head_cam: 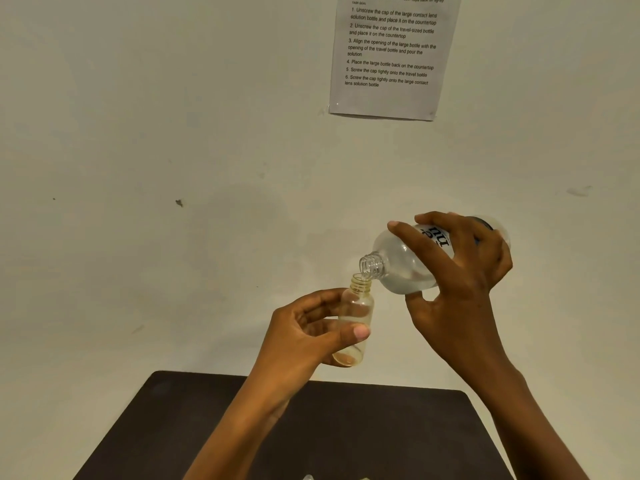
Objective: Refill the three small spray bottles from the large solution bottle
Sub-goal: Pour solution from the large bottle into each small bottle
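Observation:
My left hand (311, 327) holds a small clear, yellowish spray bottle (356, 306) upright with its cap off, raised above the table. My right hand (460, 268) grips the large clear solution bottle (398, 261), tipped mouth-down to the left. Its open threaded neck rests right over the small bottle's opening. A little liquid shows at the small bottle's bottom. The other small bottles are out of sight, apart from two tips at the bottom edge.
A dark table (346, 427) lies below my hands, against a pale wall. A printed instruction sheet (391, 53) is stuck to the wall, upper right. Two small object tips (308, 477) poke in at the bottom edge.

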Motion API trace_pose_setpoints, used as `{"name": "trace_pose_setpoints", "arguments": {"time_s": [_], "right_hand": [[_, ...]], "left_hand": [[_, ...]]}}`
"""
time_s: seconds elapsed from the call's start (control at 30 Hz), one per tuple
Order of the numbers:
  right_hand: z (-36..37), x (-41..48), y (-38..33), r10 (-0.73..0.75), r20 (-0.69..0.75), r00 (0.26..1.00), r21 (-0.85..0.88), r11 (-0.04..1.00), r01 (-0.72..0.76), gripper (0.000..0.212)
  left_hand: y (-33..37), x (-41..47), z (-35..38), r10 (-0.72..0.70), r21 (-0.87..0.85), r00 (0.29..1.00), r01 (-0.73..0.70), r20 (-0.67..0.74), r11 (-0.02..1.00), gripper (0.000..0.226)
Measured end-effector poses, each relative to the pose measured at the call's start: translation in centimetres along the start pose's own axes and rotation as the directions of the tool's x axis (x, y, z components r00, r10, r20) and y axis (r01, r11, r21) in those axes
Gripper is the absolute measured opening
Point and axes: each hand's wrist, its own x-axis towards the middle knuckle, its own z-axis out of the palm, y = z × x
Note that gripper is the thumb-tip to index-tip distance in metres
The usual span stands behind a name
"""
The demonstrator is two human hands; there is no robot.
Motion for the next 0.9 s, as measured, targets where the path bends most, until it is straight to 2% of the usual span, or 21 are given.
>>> {"name": "trace_pose_setpoints", "arguments": {"time_s": [0.17,0.6,0.9], "right_hand": [[0.03,0.01,0.07,0.01,0.011,1.0,-0.005,1.0,-0.01,0.086],[0.19,-0.06,0.32,0.006,-0.003,1.0,-0.005,1.0,-0.006,0.078],[0.11,0.0,0.3,0.012,-0.002,1.0,-0.006,1.0,-0.012,0.078]], "left_hand": [[-0.02,0.12,0.03,-0.004,0.005,1.0,0.004,-0.003,1.0,0.047],[0.04,0.23,0.11,-0.008,0.023,1.0,0.009,-0.005,1.0,0.053],[-0.06,0.28,0.12,-0.004,0.018,1.0,0.004,-0.006,1.0,0.042]]}}
